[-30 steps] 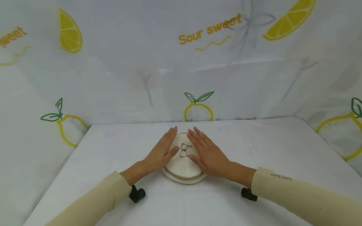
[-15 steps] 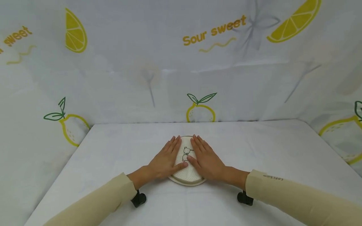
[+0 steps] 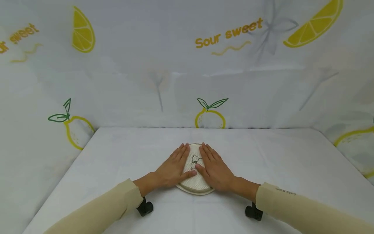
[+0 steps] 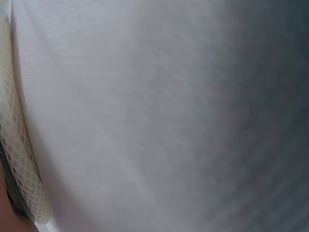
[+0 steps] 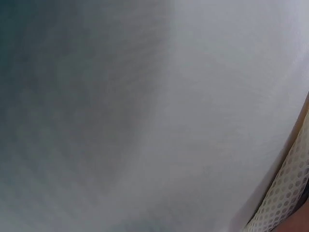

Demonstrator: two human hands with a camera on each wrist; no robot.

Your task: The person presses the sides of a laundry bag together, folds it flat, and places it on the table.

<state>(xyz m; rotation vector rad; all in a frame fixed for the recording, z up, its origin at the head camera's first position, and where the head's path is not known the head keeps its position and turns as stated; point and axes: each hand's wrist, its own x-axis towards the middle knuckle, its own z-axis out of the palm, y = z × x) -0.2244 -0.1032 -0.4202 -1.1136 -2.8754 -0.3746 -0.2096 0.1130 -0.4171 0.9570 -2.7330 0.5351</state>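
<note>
You are pressing your flat left hand (image 3: 170, 168) and right hand (image 3: 215, 168), grips apart, on the round cream mesh pouch (image 3: 194, 180); far backdrop (image 3: 146, 81) is reading "Sour sweet".

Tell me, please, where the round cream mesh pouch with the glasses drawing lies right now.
In the head view the round cream mesh pouch lies flat at the middle of the white table, under the left hand and right hand, which press on it.

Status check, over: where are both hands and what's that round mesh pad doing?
Left hand flat, pressing round mesh pad. Right hand flat on it too. Pad lies flat on white table. Nothing in the way.
</note>
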